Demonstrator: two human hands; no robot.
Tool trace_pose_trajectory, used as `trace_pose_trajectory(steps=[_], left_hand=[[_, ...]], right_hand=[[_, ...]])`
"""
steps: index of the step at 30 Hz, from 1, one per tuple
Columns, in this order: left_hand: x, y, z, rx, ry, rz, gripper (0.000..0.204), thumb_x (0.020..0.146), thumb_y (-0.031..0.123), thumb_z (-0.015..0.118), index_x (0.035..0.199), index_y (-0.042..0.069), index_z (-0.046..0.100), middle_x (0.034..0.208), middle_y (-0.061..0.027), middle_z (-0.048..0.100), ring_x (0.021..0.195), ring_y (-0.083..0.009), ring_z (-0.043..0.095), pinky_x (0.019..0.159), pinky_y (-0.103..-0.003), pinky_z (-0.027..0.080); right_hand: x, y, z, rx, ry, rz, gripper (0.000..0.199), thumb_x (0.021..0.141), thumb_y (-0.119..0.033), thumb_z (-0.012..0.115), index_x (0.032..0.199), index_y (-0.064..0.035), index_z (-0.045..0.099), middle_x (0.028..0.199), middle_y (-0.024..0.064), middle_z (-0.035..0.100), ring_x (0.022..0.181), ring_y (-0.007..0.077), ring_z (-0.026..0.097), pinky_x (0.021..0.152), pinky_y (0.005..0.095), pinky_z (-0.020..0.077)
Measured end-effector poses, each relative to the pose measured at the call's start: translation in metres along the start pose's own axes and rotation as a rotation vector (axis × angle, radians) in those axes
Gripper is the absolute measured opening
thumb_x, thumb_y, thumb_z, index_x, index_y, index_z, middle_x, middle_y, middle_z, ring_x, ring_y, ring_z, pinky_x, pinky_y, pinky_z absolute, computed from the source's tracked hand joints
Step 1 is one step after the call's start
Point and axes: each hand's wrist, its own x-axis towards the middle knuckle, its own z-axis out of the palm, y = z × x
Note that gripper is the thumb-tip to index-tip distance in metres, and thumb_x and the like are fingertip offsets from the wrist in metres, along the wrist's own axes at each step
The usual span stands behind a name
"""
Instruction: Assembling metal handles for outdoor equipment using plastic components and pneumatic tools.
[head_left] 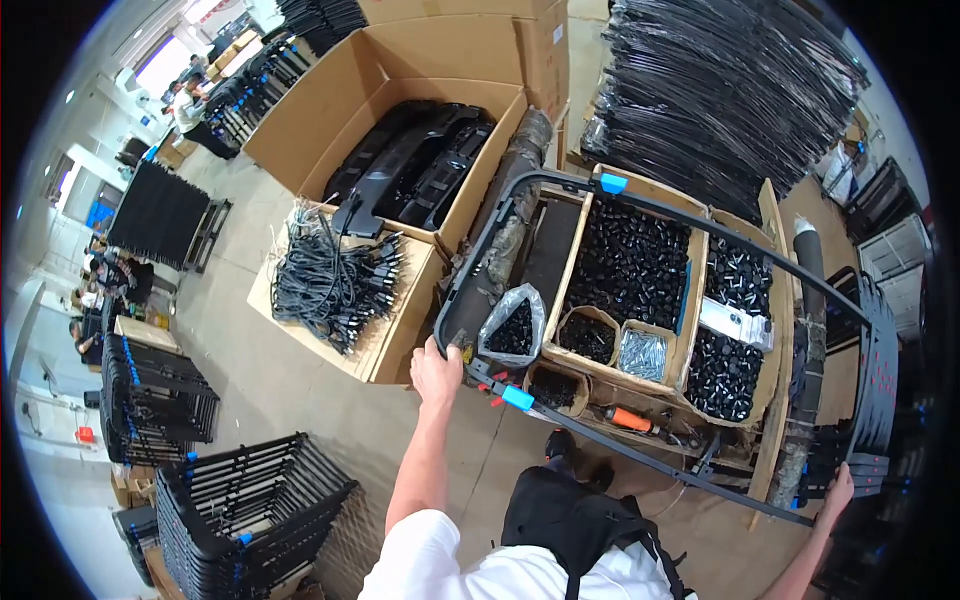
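Black, round-cornered metal frame (600, 437) w/ blue patches (517, 398), where's it at?

Btwn left hand (437, 374) & right hand (839, 488), above small black plastic parts (635, 255).

Grip?

Left's fingers curled tight round one corner; right's wrapped on the opp. end, tho partly hidden.

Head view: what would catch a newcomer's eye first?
The large black frame stands out, held by the left hand and right hand over small black parts. Then come the dark cables on a carton, left of centre, and long black pieces stacked upper right.
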Motion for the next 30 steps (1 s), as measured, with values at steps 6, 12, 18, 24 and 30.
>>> trace_pose_trajectory(steps=[6,12,18,24,30], left_hand=[[0.001,-0.021,0.018,-0.317,0.09,0.055,0.047,0.089,0.022,0.061,0.131,0.001,0.067,0.131,-0.0236,0.069,0.122,-0.0426,0.063,0.108,-0.049,0.049],[-0.008,-0.012,0.011,-0.387,0.053,-0.021,0.05,0.089,0.021,0.06,0.134,0.002,0.066,0.128,-0.0243,0.071,0.12,-0.0436,0.066,0.105,-0.049,0.051],[-0.001,-0.029,0.034,-0.26,0.032,-0.034,0.049,0.092,0.026,0.062,0.138,0.012,0.068,0.121,-0.025,0.074,0.114,-0.042,0.071,0.1,-0.051,0.054],[0.012,-0.076,0.048,-0.542,0.034,0.079,0.049,0.094,0.016,0.057,0.136,-0.009,0.063,0.125,-0.0249,0.072,0.112,-0.0336,0.069,0.102,-0.042,0.051],[0.018,-0.067,0.059,-0.526,0.005,0.151,0.051,0.097,0.018,0.052,0.138,-0.012,0.059,0.131,-0.0243,0.068,0.115,-0.033,0.065,0.104,-0.043,0.049]], right_hand=[[0.006,-0.017,0.001,-0.083,-0.029,-0.061,0.046,0.103,-0.046,0.065,0.082,-0.0052,0.069,0.063,-0.0067,0.047,0.053,0.0051,0.037,0.049,0.0283,0.0254],[-0.009,-0.024,0.018,-0.019,-0.043,0.019,0.044,0.102,-0.044,0.066,0.085,-0.0034,0.071,0.065,-0.0048,0.05,0.052,0.0048,0.037,0.049,0.0277,0.0251],[-0.048,-0.034,0.032,-0.039,0.031,0.112,0.039,0.098,-0.041,0.07,0.097,-0.0022,0.077,0.073,-0.0029,0.059,0.059,0.008,0.048,0.054,0.029,0.0388],[-0.075,-0.082,0.042,-0.238,0.008,0.029,0.047,0.092,-0.044,0.068,0.104,0.0007,0.078,0.089,0.0186,0.076,0.087,0.0294,0.073,0.084,0.0427,0.0537],[-0.08,-0.048,0.052,-0.323,-0.04,0.052,0.046,0.09,-0.044,0.065,0.108,-0.0034,0.076,0.098,0.0215,0.076,0.096,0.0366,0.074,0.087,0.0478,0.055]])
